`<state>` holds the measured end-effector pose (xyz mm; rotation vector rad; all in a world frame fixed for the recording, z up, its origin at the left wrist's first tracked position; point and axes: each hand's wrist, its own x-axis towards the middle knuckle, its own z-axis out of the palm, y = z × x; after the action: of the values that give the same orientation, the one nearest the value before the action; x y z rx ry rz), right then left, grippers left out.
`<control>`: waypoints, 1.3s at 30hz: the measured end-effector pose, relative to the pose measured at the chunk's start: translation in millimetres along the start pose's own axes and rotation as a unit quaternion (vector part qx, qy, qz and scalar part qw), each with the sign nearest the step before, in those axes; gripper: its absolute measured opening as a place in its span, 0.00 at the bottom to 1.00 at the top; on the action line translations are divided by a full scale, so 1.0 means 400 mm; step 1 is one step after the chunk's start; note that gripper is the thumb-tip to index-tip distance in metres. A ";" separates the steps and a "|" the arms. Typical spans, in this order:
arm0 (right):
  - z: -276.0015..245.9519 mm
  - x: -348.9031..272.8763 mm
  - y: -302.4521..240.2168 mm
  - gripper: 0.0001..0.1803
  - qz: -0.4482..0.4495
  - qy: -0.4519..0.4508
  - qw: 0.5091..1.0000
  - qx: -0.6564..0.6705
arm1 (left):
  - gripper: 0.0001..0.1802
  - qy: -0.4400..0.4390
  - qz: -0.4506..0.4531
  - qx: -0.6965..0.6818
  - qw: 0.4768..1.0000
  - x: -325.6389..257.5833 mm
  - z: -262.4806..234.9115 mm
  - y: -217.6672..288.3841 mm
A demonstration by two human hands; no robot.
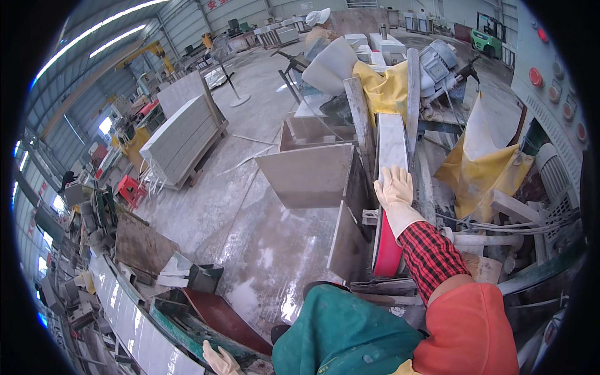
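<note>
Cream rubber gloves cover both hands. The left hand [220,361] hangs low at the picture's bottom edge, its fingers loosely spread and holding nothing, just above a long pale rail [134,328] and beside a green-framed tray [206,315] with a dark red floor. Up and left of those fingers stands one pallet of grey slabs [181,134], with one red stool [130,189] in front of it. Between the two hands lies wet concrete floor [250,231], and one large grey slab [307,175] stands upright on its edge, with another darker one leaning below it.

The right hand [394,187] lies flat, fingers straight and together, pressed on one white stone strip [391,144] that runs away from the fingertips; it grips nothing. Below the wrist a red checked sleeve crosses a red wheel [387,253]. Two grey upright boards flank the strip left and right of the fingers. Beyond the fingertips hangs one yellow sheet [384,90]; a second yellow sheet [484,169] sags to the right of the fingers, before a grey control panel [550,94] with several red buttons.
</note>
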<state>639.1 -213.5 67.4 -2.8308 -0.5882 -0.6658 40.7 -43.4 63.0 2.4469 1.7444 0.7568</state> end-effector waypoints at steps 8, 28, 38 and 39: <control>-0.011 -0.020 -0.002 0.27 -0.001 -0.012 1.000 -0.005 | 0.25 0.017 -0.001 -0.007 1.000 0.000 0.035 -0.045; -0.008 -0.071 -0.007 0.22 -0.043 0.080 0.996 0.019 | 0.25 0.076 -0.012 -0.035 0.996 -0.003 0.140 -0.177; -0.020 -0.101 -0.012 0.23 -0.051 0.079 0.995 0.022 | 0.26 0.045 -0.058 -0.104 0.992 0.013 0.151 -0.195; -0.020 -0.103 -0.013 0.23 -0.053 0.078 0.995 0.021 | 0.26 0.040 -0.070 -0.112 0.990 0.011 0.147 -0.193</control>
<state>600.2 -224.6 55.9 -2.6924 -0.7197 -0.8727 -1.8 3.0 -10.8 2.1534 1.7290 0.9890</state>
